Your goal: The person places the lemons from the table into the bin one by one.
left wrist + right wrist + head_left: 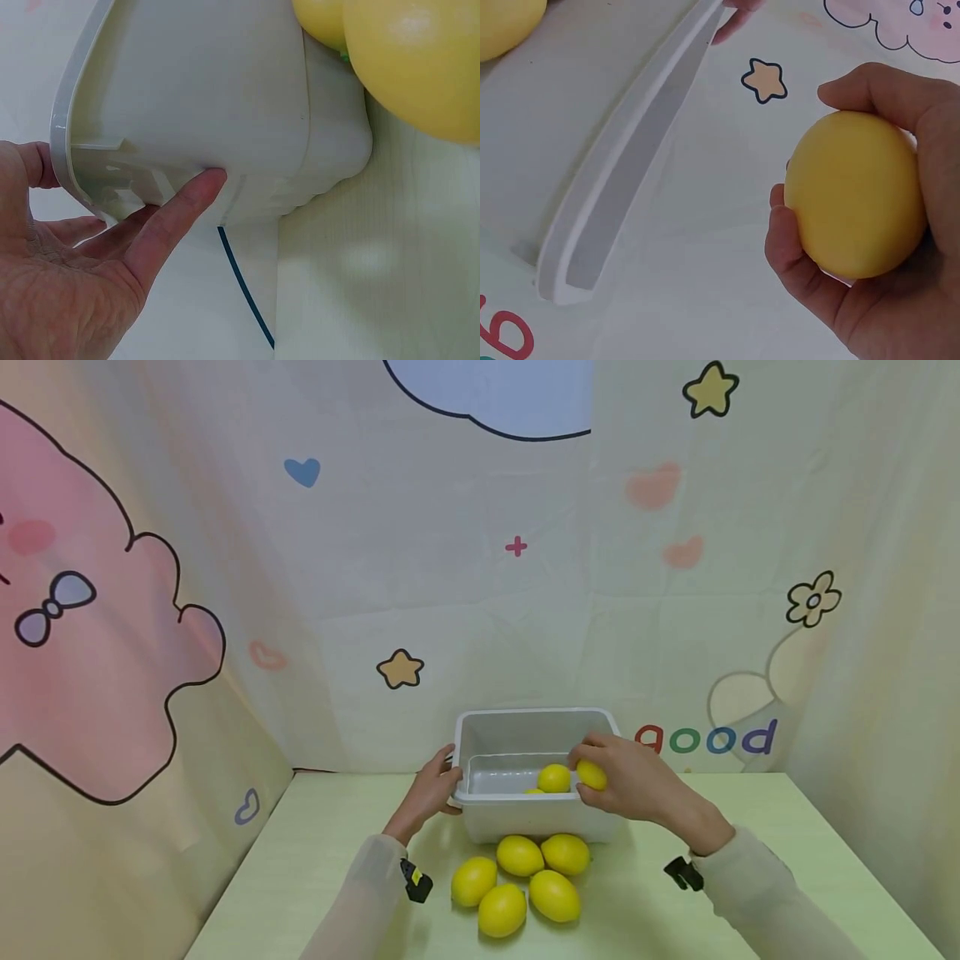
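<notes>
A light grey plastic bin (532, 818) stands on the table near the back wall. At its left side my left hand (431, 791) grips the rim; in the left wrist view the thumb is at the rim (61, 124) and fingers lie under it against the outer wall. My right hand (641, 781) holds a yellow lemon (592, 774) at the bin's right front, above the rim. The right wrist view shows fingers and thumb curled round that lemon (855, 195). Inside the bin lies another lemon (554, 778), with a sliver of one more mostly hidden by the front wall.
Several lemons (555, 896) lie grouped on the pale green table (300, 860) in front of the bin, the rear ones close to its wall. Behind the bin hangs a printed cloth (465, 568) with stars, hearts and lettering. Small black devices sit on both wrists.
</notes>
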`<action>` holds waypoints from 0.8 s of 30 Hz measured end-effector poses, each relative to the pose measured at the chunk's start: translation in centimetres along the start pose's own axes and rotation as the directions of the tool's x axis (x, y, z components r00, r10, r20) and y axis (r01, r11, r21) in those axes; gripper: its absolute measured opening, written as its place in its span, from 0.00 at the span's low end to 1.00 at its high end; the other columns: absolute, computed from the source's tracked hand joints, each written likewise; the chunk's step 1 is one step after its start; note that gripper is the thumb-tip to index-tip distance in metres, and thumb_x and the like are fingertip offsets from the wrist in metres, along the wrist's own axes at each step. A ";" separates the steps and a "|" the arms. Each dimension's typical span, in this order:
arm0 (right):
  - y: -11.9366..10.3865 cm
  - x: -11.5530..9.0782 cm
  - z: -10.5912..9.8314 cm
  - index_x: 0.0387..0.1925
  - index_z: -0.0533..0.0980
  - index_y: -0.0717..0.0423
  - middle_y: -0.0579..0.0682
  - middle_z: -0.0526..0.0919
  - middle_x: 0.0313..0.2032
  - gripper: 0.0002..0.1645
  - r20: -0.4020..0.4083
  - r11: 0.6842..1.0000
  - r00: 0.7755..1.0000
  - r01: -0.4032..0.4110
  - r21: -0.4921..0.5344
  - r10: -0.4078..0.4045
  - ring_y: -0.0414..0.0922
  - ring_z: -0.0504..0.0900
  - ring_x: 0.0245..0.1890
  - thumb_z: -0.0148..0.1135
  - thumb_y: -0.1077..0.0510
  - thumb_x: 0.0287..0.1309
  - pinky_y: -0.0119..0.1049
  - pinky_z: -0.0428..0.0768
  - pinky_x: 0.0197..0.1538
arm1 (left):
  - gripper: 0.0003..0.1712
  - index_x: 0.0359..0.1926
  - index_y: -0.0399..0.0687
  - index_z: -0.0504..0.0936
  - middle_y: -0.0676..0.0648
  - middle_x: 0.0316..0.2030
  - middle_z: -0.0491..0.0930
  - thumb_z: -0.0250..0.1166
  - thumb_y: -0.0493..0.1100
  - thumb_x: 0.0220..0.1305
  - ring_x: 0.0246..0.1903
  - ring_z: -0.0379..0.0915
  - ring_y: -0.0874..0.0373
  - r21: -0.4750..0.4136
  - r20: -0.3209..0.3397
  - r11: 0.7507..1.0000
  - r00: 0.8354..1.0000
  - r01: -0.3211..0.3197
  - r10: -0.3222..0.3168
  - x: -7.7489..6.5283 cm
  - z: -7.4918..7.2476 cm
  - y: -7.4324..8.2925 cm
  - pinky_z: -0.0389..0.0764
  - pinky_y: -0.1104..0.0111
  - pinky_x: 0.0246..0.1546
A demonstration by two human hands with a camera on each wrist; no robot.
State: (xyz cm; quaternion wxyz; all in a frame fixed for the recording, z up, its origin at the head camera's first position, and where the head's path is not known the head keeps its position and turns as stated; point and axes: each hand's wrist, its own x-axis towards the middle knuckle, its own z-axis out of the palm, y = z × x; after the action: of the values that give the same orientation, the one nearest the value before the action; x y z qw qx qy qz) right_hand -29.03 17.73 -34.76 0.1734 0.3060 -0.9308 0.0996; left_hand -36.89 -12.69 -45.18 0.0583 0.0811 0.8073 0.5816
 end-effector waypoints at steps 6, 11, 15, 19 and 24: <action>0.4 1.3 -0.8 0.39 0.78 0.43 0.43 0.77 0.37 0.13 0.021 1.000 1.000 -0.012 -0.013 0.012 0.39 0.71 0.29 0.66 0.50 0.48 0.27 0.71 0.29 | 0.36 0.72 0.57 0.49 0.39 0.67 0.62 0.49 0.50 0.65 0.58 0.68 0.36 -0.005 0.001 1.000 1.000 0.004 -0.004 0.1 0.0 -0.1 0.85 0.58 0.30; 0.8 2.5 -1.3 0.38 0.77 0.44 0.44 0.77 0.36 0.13 0.025 1.000 1.000 -0.014 -0.018 0.014 0.40 0.70 0.27 0.66 0.51 0.48 0.28 0.68 0.26 | 0.35 0.72 0.58 0.50 0.39 0.66 0.63 0.49 0.50 0.65 0.57 0.70 0.38 -0.004 -0.003 1.000 1.000 -0.003 0.003 0.2 0.0 -0.2 0.84 0.58 0.28; 1.3 3.6 -1.6 0.39 0.77 0.44 0.44 0.76 0.34 0.13 0.039 0.999 0.999 -0.022 -0.028 0.024 0.40 0.69 0.26 0.65 0.50 0.49 0.28 0.67 0.26 | 0.36 0.72 0.56 0.49 0.39 0.66 0.63 0.49 0.49 0.65 0.56 0.71 0.39 -0.003 0.002 1.000 1.000 -0.003 0.004 0.2 -0.1 -0.1 0.84 0.56 0.29; 1.7 4.6 -1.7 0.39 0.77 0.44 0.44 0.76 0.34 0.13 0.063 0.999 0.997 -0.045 -0.031 0.047 0.41 0.70 0.27 0.64 0.50 0.49 0.29 0.67 0.27 | 0.36 0.72 0.52 0.49 0.37 0.66 0.62 0.48 0.46 0.66 0.56 0.70 0.37 -0.005 0.010 1.000 1.000 -0.005 0.005 -0.3 -0.3 0.9 0.84 0.52 0.31; 2.2 5.6 -1.8 0.39 0.77 0.44 0.45 0.76 0.33 0.13 0.113 0.997 0.990 -0.077 -0.020 0.079 0.43 0.70 0.28 0.63 0.50 0.49 0.30 0.67 0.26 | 0.36 0.73 0.49 0.48 0.36 0.66 0.62 0.48 0.45 0.66 0.56 0.71 0.38 0.008 0.022 1.000 1.000 0.007 -0.008 -1.7 -0.4 2.6 0.83 0.52 0.34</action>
State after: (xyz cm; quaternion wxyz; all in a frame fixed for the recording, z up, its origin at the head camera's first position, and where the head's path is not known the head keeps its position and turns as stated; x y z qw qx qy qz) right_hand -34.12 17.02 -31.14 0.1182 0.2733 -0.9512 0.0815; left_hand -35.10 -12.58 -42.59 0.0690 0.0847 0.8092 0.5773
